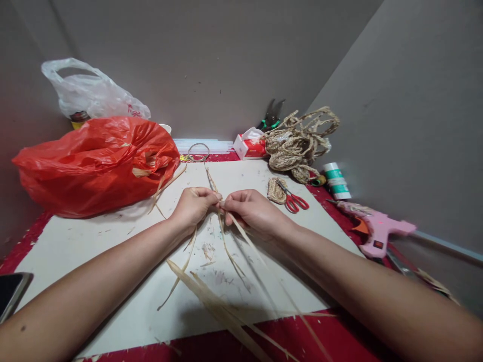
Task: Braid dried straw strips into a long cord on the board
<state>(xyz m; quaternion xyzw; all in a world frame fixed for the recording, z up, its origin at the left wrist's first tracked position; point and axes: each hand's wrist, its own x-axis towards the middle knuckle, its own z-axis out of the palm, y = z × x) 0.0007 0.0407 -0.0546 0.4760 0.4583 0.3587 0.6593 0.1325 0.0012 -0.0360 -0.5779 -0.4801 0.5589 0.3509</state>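
My left hand (194, 207) and my right hand (251, 211) meet over the white board, fingertips pinched close together on a thin braid (212, 179) of dry plant fibre. Its narrow finished end points away from me. Loose pale strands (226, 246) hang from the pinch towards me, and one long strand (247, 239) trails from my right fingers to the near edge. Exactly where the strands cross is hidden by my fingers. Wider dry strips (211, 296) lie on the board nearer to me.
An orange-red plastic bag (98, 166) with fibre showing stands left. Right are red-handled scissors (292, 198) by a woven oval piece (276, 191), coiled braid (294, 146), a tissue pack (251, 146), a white-and-green roll (336, 181) and a pink glue gun (379, 226). A dark-screened device (13, 294) lies left.
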